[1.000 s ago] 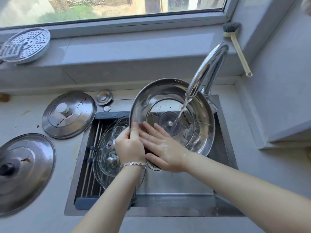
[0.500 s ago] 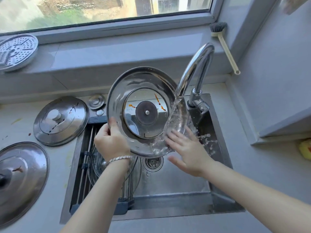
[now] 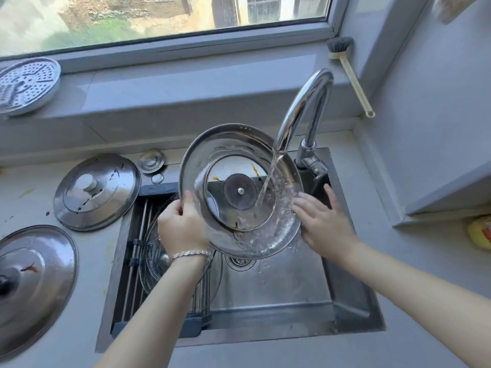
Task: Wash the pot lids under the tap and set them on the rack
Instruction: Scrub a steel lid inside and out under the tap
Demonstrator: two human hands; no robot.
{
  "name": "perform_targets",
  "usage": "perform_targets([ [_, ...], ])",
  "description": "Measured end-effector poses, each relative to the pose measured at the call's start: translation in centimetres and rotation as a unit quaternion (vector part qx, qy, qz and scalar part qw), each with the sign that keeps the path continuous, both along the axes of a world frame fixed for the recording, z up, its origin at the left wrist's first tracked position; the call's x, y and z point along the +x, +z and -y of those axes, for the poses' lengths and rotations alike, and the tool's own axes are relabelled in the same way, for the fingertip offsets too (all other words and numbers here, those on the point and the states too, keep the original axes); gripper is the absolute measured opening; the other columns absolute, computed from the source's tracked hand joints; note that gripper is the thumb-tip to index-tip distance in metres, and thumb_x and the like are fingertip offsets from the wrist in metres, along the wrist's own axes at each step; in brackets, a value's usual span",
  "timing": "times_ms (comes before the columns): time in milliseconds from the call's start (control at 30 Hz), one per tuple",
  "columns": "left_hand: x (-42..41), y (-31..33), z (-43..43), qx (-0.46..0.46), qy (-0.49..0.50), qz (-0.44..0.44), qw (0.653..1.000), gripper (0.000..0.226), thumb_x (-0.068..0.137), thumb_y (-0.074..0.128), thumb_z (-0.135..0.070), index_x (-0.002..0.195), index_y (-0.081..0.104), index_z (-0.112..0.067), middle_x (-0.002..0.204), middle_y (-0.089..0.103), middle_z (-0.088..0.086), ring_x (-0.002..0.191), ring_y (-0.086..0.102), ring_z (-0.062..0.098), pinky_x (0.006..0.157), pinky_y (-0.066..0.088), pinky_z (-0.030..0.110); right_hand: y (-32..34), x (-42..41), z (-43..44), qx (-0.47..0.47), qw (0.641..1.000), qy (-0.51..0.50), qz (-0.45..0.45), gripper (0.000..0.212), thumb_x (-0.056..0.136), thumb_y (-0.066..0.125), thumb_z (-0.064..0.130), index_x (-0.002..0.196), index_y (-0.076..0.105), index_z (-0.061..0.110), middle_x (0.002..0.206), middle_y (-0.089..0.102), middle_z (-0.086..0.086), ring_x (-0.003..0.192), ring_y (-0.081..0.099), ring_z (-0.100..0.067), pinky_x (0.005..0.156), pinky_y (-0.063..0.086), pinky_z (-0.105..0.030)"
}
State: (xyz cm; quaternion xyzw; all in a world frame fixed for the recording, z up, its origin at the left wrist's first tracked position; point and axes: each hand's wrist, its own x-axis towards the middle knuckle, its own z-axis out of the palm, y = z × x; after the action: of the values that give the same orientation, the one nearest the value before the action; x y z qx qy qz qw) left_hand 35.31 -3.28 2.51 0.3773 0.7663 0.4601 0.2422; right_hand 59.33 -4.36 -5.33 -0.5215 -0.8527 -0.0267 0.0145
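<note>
A steel pot lid (image 3: 210, 155) is held tilted over the sink, inner side facing me, with orange-brown stains near its centre. Water runs from the chrome tap (image 3: 305, 110) onto its right part. My left hand (image 3: 182, 227) grips the lid's left rim. My right hand (image 3: 322, 224) lies flat with fingers spread against the lid's lower right edge. A glass lid (image 3: 154, 258) rests on the roll-up rack (image 3: 138, 251) over the sink's left side, partly hidden by my left arm. Two stained steel lids (image 3: 97, 192) (image 3: 34, 285) lie on the counter at the left.
The steel sink (image 3: 279, 282) has a drain under the held lid. A small sink plug (image 3: 152, 161) sits behind the rack. A perforated steamer plate (image 3: 25, 85) rests on the windowsill. A dish brush (image 3: 350, 75) leans in the right corner. A yellow sponge (image 3: 481, 232) lies at the right.
The lid has tipped from lying bowl-like to more upright and shifted under the stream. My right hand moved from the lid's near edge to its lower right edge. The camera shifted slightly.
</note>
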Motion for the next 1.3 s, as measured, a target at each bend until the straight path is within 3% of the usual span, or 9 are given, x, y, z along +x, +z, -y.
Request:
perform_targets([
  [133, 0.3, -0.3, 0.3, -0.146, -0.043, 0.025, 0.988, 0.043, 0.088, 0.05, -0.033, 0.053, 0.039, -0.012, 0.057, 0.048, 0.01, 0.061, 0.052, 0.034, 0.063, 0.046, 0.032, 3.0, -1.5, 0.9, -0.132, 0.99, 0.016, 0.054, 0.063, 0.066, 0.073, 0.031, 0.123, 0.056, 0.01, 0.127, 0.057, -0.007, 0.131, 0.042, -0.026, 0.114, 0.004, -0.047],
  [233, 1.0, -0.4, 0.7, -0.257, -0.107, 0.122, 0.953, 0.028, 0.083, 0.054, -0.025, 0.062, 0.05, -0.006, 0.071, 0.059, 0.02, 0.072, 0.066, 0.04, 0.069, 0.056, 0.052, 5.2, -2.7, 2.7, -0.27, 0.946, 0.169, -0.067, 0.059, 0.076, 0.069, 0.028, 0.13, 0.049, 0.013, 0.136, 0.049, -0.007, 0.123, 0.048, -0.028, 0.106, 0.034, -0.041],
  [433, 2.8, -1.1, 1.5, -0.43, -0.11, 0.32, 0.837, 0.022, 0.091, 0.045, -0.011, 0.071, 0.038, -0.004, 0.036, 0.041, 0.007, 0.025, 0.041, 0.015, 0.034, 0.04, 0.017, 8.9, -3.3, 4.2, -0.344, 0.928, 0.133, -0.046, 0.008, 0.081, 0.049, 0.016, 0.084, 0.041, 0.018, 0.095, 0.06, -0.006, 0.086, 0.055, -0.028, 0.068, 0.04, -0.033],
  [567, 2.5, -1.0, 2.4, -0.472, -0.318, -0.06, 0.82, 0.055, 0.095, 0.026, -0.047, 0.08, 0.051, 0.0, 0.066, 0.062, 0.017, 0.058, 0.063, 0.028, 0.053, 0.047, 0.024, 10.6, -2.5, 1.9, -0.366, 0.928, 0.072, -0.016, 0.029, 0.077, 0.051, 0.014, 0.062, 0.028, 0.023, 0.064, 0.043, 0.007, 0.056, 0.038, -0.01, 0.048, 0.029, -0.024],
  [667, 2.5, -1.0, 3.1, -0.242, -0.391, -0.333, 0.823, 0.056, 0.091, 0.025, -0.058, 0.096, 0.058, -0.013, 0.101, 0.059, 0.005, 0.096, 0.059, 0.023, 0.079, 0.045, 0.031, 11.6, -2.7, 0.3, -0.39, 0.917, 0.076, 0.025, 0.023, 0.072, 0.054, 0.009, 0.064, 0.035, 0.02, 0.062, 0.042, 0.006, 0.057, 0.04, -0.01, 0.053, 0.037, -0.031],
  [800, 2.7, -1.5, 4.3, -0.117, -0.556, -0.032, 0.823, 0.053, 0.076, 0.031, -0.063, 0.063, 0.049, -0.015, 0.068, 0.049, -0.002, 0.066, 0.047, 0.01, 0.067, 0.042, 0.03, 14.5, -4.0, -1.2, -0.425, 0.9, 0.094, 0.034, 0.041, 0.07, 0.056, 0.006, 0.093, 0.055, 0.04, 0.063, 0.047, 0.008, 0.058, 0.045, -0.006, 0.048, 0.036, -0.026],
  [1067, 3.5, -1.8, 4.5, -0.031, -0.28, 0.142, 0.949, 0.058, 0.085, 0.045, -0.058, 0.056, 0.046, -0.008, 0.051, 0.038, 0.003, 0.05, 0.033, 0.009, 0.049, 0.027, 0.02, 12.9, -3.0, -3.2, -0.278, 0.902, 0.038, -0.328, 0.037, 0.074, 0.069, 0.005, 0.1, 0.07, 0.031, 0.101, 0.059, 0.023, 0.094, 0.053, 0.01, 0.081, 0.039, -0.005],
  [1200, 4.2, -2.2, 3.6, -0.074, -0.165, 0.271, 0.946, 0.078, 0.066, 0.051, -0.079, 0.078, 0.062, -0.003, 0.077, 0.056, 0.018, 0.069, 0.05, 0.028, 0.065, 0.05, 0.049, 7.7, -5.0, -2.8, -0.209, 0.801, -0.217, -0.517, 0.047, 0.099, 0.04, 0.027, 0.144, 0.03, 0.022, 0.147, 0.032, 0.009, 0.135, 0.028, -0.004, 0.114, 0.023, -0.028],
  [1300, 5.0, -1.2, 2.6, -0.072, -0.098, 0.283, 0.951, 0.058, 0.085, 0.046, -0.054, 0.061, 0.05, -0.002, 0.06, 0.05, 0.01, 0.063, 0.047, 0.02, 0.055, 0.043, 0.027, 5.7, -9.2, -1.6, -0.225, 0.825, -0.23, -0.464, 0.058, 0.1, 0.026, 0.037, 0.15, 0.007, 0.015, 0.159, 0.0, -0.003, 0.145, -0.002, -0.013, 0.119, -0.002, -0.033],
])
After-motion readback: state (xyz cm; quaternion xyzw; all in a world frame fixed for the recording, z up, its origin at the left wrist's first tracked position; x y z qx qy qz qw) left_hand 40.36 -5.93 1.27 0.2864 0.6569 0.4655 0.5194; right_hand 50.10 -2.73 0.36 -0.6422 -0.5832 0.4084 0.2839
